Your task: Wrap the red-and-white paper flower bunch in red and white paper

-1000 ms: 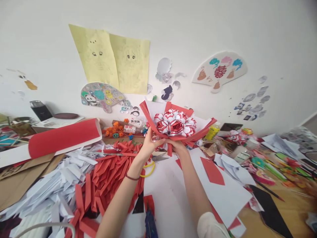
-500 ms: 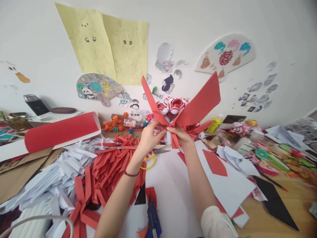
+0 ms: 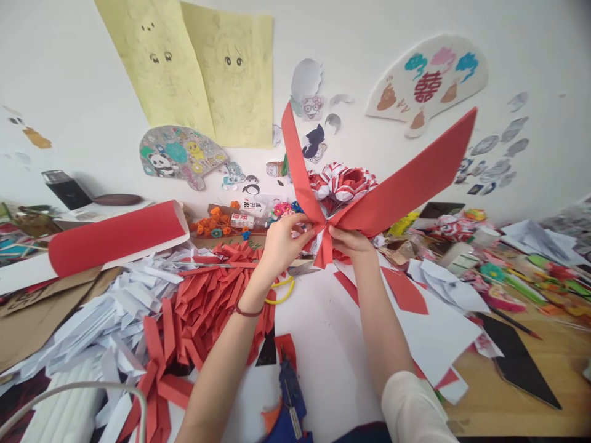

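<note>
At mid-view my left hand pinches the left side of a red paper wrap, near where its folds gather. On the other side of that gathering, my right hand holds the wrap with its thumb in front. Two long red flaps spread up and outward in a V above my hands. A bunch of red-and-white paper flowers shows between the flaps. Short red and white ends stick out below my fingers. Scissors lie partly behind my left hand.
Folded red strips and white strips are heaped at left, beside a red paper roll. A blue glue gun lies near the front. White sheets and craft pieces cover the right; a wall stands behind.
The wrap and flowers have shifted slightly right, and the right flap reaches farther out to the upper right. My right hand has moved a little right. Both hands keep their hold.
</note>
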Available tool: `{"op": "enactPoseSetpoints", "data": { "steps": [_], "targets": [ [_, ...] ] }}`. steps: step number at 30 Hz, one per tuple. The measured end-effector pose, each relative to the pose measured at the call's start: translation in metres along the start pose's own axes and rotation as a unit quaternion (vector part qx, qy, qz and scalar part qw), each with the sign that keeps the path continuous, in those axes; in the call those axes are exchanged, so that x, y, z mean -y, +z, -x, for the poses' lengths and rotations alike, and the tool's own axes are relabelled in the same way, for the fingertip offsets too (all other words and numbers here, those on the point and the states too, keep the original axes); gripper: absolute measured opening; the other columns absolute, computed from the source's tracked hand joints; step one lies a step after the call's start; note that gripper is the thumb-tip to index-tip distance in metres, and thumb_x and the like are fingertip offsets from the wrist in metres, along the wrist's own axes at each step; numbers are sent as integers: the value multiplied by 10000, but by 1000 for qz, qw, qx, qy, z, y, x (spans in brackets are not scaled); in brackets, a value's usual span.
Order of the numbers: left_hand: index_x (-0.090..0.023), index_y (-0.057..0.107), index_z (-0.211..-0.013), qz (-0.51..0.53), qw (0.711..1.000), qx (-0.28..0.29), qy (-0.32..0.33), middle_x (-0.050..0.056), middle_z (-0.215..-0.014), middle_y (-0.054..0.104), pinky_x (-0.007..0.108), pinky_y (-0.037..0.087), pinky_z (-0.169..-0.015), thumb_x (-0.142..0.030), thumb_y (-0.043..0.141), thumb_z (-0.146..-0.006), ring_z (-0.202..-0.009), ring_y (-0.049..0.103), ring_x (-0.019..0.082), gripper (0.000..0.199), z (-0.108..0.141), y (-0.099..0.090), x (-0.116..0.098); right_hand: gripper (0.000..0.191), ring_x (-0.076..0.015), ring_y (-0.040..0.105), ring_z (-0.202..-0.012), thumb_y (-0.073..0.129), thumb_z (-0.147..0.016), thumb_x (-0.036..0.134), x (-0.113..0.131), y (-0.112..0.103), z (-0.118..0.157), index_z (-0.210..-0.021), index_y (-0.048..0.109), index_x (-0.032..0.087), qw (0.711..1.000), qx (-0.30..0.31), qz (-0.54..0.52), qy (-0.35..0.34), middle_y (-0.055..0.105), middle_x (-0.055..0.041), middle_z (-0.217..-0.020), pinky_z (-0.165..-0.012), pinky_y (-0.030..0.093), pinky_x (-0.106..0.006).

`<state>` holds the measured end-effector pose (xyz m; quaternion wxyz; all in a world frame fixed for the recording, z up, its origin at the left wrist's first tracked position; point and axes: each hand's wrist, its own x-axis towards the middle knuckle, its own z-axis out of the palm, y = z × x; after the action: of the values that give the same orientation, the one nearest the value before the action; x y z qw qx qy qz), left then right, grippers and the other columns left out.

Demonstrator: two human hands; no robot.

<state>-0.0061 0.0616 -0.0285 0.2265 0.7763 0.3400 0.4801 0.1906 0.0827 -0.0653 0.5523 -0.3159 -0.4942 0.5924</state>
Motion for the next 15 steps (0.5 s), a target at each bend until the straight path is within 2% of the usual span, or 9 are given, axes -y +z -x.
{"op": "enactPoseSetpoints", "data": {
  "steps": [3,5,7,9,10,12,15],
  "targets": [
    [-246,733,-1036,-43,999,-6,-9,29,-1004,763,295,518,-745,-331,628,-895,-820,696,205,195,3,-7,-5,408,-243,650,-1092,883,-621,369,6,9,1,-944,689,212,999,-9,23,-35,716,-31,-1080,-970,527,-371],
    [-241,732,-1040,-128,992,-17,-12,47,-977,766,312,505,-738,-347,619,-903,-820,697,228,207,7,-16,-11,350,-228,644,-1107,847,-688,356,9,15,1,-967,690,215,997,-11,41,-62,709,-26,-1096,-992,513,-357],
    [-224,722,-1060,-232,973,-16,-3,73,-982,759,329,494,-737,-326,627,-897,-847,696,257,214,14,-27,-24,320,-219,612,-1172,818,-731,364,13,19,1,-982,687,215,993,-20,69,-90,701,-27,-1118,-1044,478,-347],
    [-201,718,-1039,-321,947,11,-11,97,-968,751,334,486,-714,-317,611,-908,-872,698,281,205,25,-38,-44,336,-216,569,-1239,807,-740,388,16,21,2,-1001,682,218,987,-43,102,-113,696,-25,-1139,-1096,437,-353],
    [-188,721,-990,-363,931,33,-26,104,-911,745,333,481,-694,-326,592,-921,-846,698,285,200,32,-44,-57,352,-219,557,-1256,802,-741,405,18,21,3,-1015,681,220,984,-51,119,-119,696,-27,-1147,-1112,424,-365],
    [-164,709,-815,-433,892,124,-42,103,-740,706,322,466,-633,-382,574,-934,-719,686,274,283,50,-51,-84,387,-232,560,-1259,794,-741,432,22,22,5,-1046,683,222,979,-51,145,-131,701,-33,-1161,-1125,419,-396],
    [-146,693,-759,-471,838,274,-21,103,-714,695,326,469,-618,-361,595,-928,-677,686,269,290,88,-52,-117,405,-250,603,-1212,790,-741,415,24,22,8,-1080,684,220,974,-46,153,-160,718,-45,-1139,-1120,430,-426]
  ]
}}
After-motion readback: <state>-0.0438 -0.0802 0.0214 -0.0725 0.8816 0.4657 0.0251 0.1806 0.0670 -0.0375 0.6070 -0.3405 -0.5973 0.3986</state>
